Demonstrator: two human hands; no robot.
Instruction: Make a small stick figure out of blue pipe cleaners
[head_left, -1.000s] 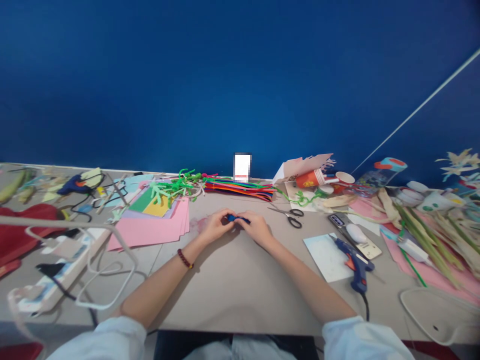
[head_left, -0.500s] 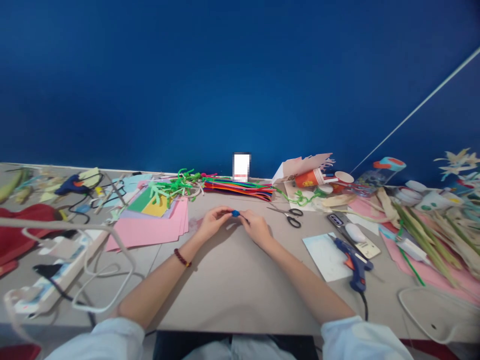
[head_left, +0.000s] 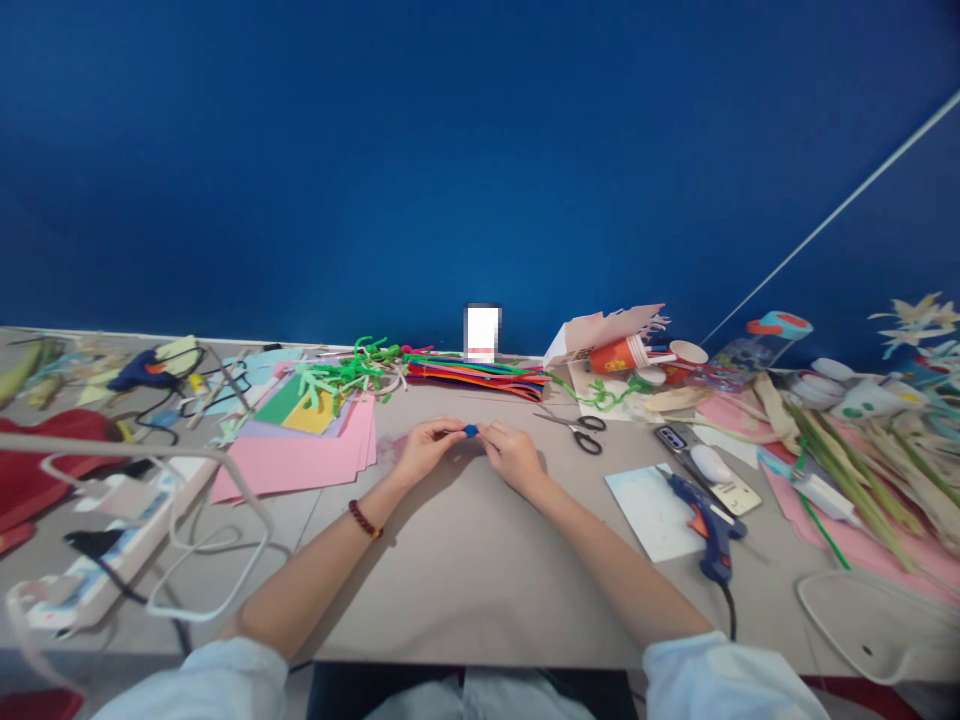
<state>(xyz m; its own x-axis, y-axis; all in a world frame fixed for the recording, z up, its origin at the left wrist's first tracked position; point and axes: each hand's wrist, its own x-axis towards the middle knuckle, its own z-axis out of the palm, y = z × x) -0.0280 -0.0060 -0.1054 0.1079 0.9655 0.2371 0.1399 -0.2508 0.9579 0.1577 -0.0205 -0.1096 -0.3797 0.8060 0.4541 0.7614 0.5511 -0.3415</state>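
Your L hand (head_left: 429, 450) and R hand (head_left: 513, 458) meet mid-table, fingertips close, both pinching a small blue piece (head_left: 471, 431) btwn them, just above the table (head_left: 480, 560). Forearms angle inward from the near edge, R and L, elbows wide; wrists fairly straight, fingers curled, a beaded bracelet (head_left: 365, 519) on your L wrist. What the blue piece is, can't tell, too small.

Containers: red paper cups (head_left: 619, 355) lie on their side, nested, at the back R; a clear tub w/ a blue & orange top (head_left: 739, 360) leans farther R, contents blurred. Scissors (head_left: 577, 430) lie R of your hands, glue gun (head_left: 712, 525) beyond, partly over a pale sheet (head_left: 652, 512). Pink paper (head_left: 300, 462) sits L.
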